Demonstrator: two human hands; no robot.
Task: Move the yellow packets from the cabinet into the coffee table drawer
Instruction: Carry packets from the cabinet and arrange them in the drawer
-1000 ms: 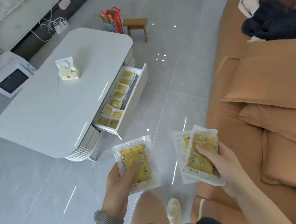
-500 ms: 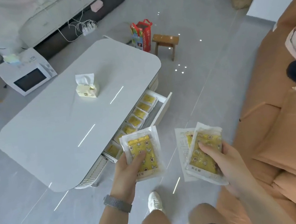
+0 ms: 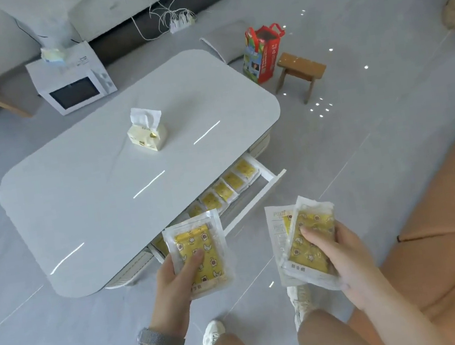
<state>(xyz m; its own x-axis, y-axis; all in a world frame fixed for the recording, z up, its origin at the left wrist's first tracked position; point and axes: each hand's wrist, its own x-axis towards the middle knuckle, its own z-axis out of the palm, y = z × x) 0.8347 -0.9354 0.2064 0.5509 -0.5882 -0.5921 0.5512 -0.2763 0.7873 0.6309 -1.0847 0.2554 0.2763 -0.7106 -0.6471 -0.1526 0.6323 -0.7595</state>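
Note:
My left hand (image 3: 175, 286) grips one yellow packet (image 3: 200, 253) in clear wrap, thumb on its face. My right hand (image 3: 342, 255) holds two overlapping yellow packets (image 3: 304, 240). Both hands hover in front of the white coffee table (image 3: 105, 190), just before its open drawer (image 3: 256, 197). Several yellow packets (image 3: 228, 187) lie in a row inside the drawer; the left-hand packet hides the drawer's near end. No cabinet is in sight.
A tissue pack (image 3: 146, 131) stands on the table top. An orange sofa (image 3: 450, 227) runs along the right. On the floor beyond the table are a small wooden stool (image 3: 300, 72), a red bag (image 3: 261, 52) and a microwave box (image 3: 73, 80). My feet (image 3: 212, 337) stand on grey tiles.
I have stepped closer to the table, so the drawer now lies right before my hands. Both hands keep the same hold on their packets.

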